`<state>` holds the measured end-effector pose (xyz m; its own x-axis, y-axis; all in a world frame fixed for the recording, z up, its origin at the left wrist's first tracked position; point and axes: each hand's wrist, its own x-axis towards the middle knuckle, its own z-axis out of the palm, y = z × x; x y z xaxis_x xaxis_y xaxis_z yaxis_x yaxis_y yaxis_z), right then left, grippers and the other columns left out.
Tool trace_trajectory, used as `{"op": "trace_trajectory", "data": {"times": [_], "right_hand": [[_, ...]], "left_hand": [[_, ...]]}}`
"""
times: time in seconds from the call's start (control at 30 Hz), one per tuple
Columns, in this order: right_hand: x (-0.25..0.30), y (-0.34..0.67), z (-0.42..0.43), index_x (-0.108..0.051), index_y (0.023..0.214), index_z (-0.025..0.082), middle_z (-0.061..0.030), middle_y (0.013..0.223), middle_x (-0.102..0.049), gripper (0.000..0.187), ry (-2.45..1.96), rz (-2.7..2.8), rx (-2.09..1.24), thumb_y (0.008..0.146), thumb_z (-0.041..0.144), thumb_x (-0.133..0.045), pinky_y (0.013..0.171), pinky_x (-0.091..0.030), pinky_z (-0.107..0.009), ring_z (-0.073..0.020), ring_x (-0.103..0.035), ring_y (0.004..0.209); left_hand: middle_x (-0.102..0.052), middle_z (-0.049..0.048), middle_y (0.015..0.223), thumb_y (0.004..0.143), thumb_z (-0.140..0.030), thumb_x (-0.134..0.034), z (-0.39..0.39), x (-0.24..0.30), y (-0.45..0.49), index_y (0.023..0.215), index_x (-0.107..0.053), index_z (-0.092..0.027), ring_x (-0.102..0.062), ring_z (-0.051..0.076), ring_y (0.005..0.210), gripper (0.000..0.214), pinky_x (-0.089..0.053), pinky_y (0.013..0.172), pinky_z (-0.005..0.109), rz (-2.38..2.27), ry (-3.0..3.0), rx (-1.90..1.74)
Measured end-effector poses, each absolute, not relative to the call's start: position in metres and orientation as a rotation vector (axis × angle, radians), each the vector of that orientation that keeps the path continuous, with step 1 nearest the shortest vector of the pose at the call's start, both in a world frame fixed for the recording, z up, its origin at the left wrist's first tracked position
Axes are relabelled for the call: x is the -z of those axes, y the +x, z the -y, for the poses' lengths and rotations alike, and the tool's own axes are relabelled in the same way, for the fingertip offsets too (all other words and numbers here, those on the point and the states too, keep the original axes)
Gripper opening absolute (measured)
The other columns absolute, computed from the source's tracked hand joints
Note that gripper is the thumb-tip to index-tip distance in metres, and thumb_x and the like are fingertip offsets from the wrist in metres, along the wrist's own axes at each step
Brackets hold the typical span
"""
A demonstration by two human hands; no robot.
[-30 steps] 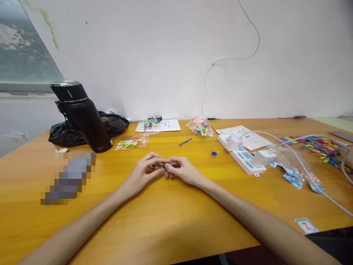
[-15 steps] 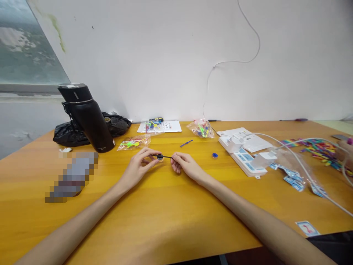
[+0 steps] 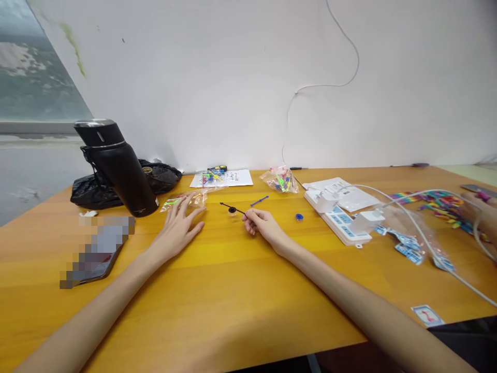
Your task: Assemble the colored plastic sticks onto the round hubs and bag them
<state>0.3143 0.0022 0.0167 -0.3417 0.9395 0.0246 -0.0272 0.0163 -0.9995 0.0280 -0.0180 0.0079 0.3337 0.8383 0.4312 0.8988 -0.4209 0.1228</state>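
Left hand [image 3: 179, 224] lay flat on the wooden table [image 3: 233, 290], palm down, fingers spread and loose, gripping nothing, fingertips touching a clear bag of green parts [image 3: 185, 199]. Right hand [image 3: 261, 224] rested on the table, fingers pinched on the near end of a thin black stick [image 3: 233, 209]. Stick's long axis ran up-left from the hand, low over the table, with a small black disc mid-length.

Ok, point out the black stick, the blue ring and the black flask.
black stick [image 3: 233, 208], head view, on its round hub.
blue ring [image 3: 298, 217], head view, its middle.
black flask [image 3: 123, 173], head view, its body.
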Motion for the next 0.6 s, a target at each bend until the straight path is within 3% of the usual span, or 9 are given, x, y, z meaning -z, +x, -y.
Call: {"op": "trace_trajectory", "data": {"times": [0.17, 0.4, 0.6], "right_hand": [[-0.02, 0.313, 0.0, -0.063, 0.079, 0.017, 0.0029, 0.059, -0.057, 0.037, -0.988, 1.459, -1.463, 0.087, 0.053, -0.061, 0.053, -0.035, -0.023, -0.0083, -0.047, 0.051], [-0.021, 0.313, 0.0, -0.063, 0.079, 0.017, 0.0025, 0.059, -0.058, 0.035, -1.001, 1.481, -1.445, 0.088, 0.051, -0.06, 0.054, -0.038, -0.022, -0.0083, -0.048, 0.051], [-0.021, 0.317, -0.005, -0.06, 0.076, 0.018, 0.0013, 0.058, -0.056, 0.034, -1.085, 1.547, -1.323, 0.086, 0.049, -0.053, 0.051, -0.036, -0.023, -0.0102, -0.047, 0.05]], "left_hand": [[-0.029, 0.0081, 0.167, 0.103, -0.043, -0.043, 0.018, -0.008, 0.028, 0.132, -0.061, -0.026, -0.023, 0.037, 0.152, 0.039, -0.028, 0.119, 0.064, 1.642, -2.464, 0.552], [-0.036, 0.0064, 0.164, 0.102, -0.04, -0.044, 0.015, -0.006, 0.026, 0.152, -0.04, -0.026, -0.028, 0.034, 0.15, 0.052, -0.027, 0.12, 0.062, 1.675, -2.478, 0.619], [-0.04, 0.007, 0.162, 0.102, -0.037, -0.046, 0.024, -0.016, 0.039, 0.156, -0.032, -0.025, -0.028, 0.029, 0.15, 0.057, -0.027, 0.123, 0.055, 1.507, -2.626, 0.691]]}}
